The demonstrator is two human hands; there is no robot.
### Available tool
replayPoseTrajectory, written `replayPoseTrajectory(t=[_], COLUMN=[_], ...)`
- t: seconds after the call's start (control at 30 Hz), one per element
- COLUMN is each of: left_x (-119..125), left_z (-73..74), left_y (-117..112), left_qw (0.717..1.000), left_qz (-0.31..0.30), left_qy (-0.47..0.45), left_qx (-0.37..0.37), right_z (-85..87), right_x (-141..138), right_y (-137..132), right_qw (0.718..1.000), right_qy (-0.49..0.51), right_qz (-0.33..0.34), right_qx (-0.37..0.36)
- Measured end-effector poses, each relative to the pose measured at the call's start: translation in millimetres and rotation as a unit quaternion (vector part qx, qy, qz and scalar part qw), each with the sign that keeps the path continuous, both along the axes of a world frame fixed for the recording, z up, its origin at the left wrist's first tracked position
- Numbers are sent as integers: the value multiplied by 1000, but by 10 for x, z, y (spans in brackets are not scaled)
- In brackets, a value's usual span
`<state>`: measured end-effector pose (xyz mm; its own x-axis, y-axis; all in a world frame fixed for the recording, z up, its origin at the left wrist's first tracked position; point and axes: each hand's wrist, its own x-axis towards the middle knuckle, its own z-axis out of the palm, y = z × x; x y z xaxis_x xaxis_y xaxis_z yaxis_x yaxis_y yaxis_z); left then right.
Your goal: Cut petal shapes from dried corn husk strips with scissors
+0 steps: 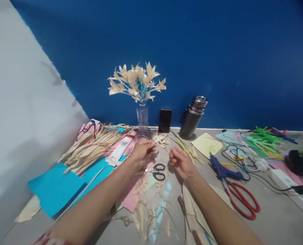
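My left hand [143, 149] hovers over the table with its fingers curled into a pinch, near a small heap of pale dried leaf scraps [162, 139]. My right hand [180, 161] is a short way to the right, fingers also curled together. What either hand holds is too small to make out. Small black-handled scissors [157, 171] lie on the table between and just below the two hands. Cut strips of dried leaf [146, 207] litter the table between my forearms.
A glass vase of cream leaf flowers [141, 102], a dark phone [165, 120] and a metal flask [193, 116] stand against the blue wall. Dried leaves [90, 148] and coloured paper [57, 185] lie left. A blue glue gun [223, 169], red scissors [243, 199] and cables lie right.
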<state>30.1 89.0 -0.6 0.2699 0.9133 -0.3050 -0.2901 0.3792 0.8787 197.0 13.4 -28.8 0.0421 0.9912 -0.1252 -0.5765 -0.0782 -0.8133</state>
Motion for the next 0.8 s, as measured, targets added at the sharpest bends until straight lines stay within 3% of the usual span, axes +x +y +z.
replayPoseTrajectory(t=[0.1, 0.2, 0.33, 0.47, 0.53, 0.57, 0.67, 0.73, 0.77, 0.8], left_x=[199, 208, -114, -634, -856, -933, -967, -828, -726, -613], left_z=[-34, -36, 125, 343, 405, 417, 373, 286, 230, 169], left_y=[318, 352, -39, -559, -728, -769, -691, -493, -369, -239], left_qw=[999, 994, 988, 956, 940, 928, 866, 788, 738, 720], left_qz=[0, -1, -23, -117, -151, -169, -198, -187, -172, -163], left_qy=[53, 102, 137, 218, 256, 278, 373, 447, 485, 498], left_qx=[7, 25, 67, 157, 169, 180, 267, 380, 437, 455], right_z=[30, 15, -7, 70, 143, 189, 398, 638, 790, 955], right_x=[-14, -30, -5, 74, 105, 109, 70, 33, 28, 39], right_y=[-13, -5, 15, -27, -62, -76, -105, -141, -174, -219], right_qw=[1000, 998, 992, 980, 974, 960, 921, 892, 872, 854], right_qy=[-24, -58, -113, -141, -147, -198, -360, -442, -476, -495], right_qz=[0, -10, -62, -138, -169, -185, -126, -51, -43, -76], right_qx=[1, 3, 12, 24, 42, 68, 85, 86, 108, 142])
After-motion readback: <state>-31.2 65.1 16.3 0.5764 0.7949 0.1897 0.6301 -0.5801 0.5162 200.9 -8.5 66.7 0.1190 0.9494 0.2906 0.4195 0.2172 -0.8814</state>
